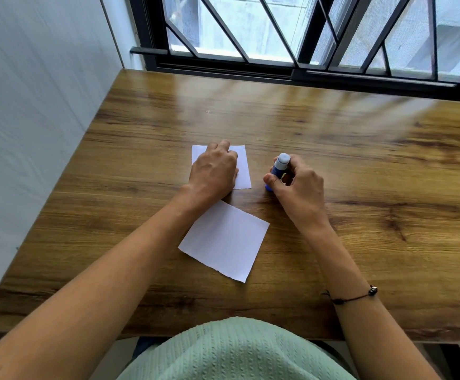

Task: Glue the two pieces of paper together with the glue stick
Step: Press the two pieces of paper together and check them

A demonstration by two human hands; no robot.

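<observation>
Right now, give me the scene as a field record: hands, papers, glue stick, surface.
left hand: rests on the far paper, fingers curled, pinning it down
right hand: grips the glue stick, base on the table
glue stick: blue body, pale top, tilted; cap on or off cannot be told
near paper: flat, untouched, partly under the left forearm, apart from the far paper
table: wood grain, by a window
glued yet: no sign of it

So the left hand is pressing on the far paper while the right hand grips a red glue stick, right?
Nearly. The head view shows the glue stick is blue, not red. The rest holds: the left hand presses on the far paper and the right hand grips the stick.
</observation>
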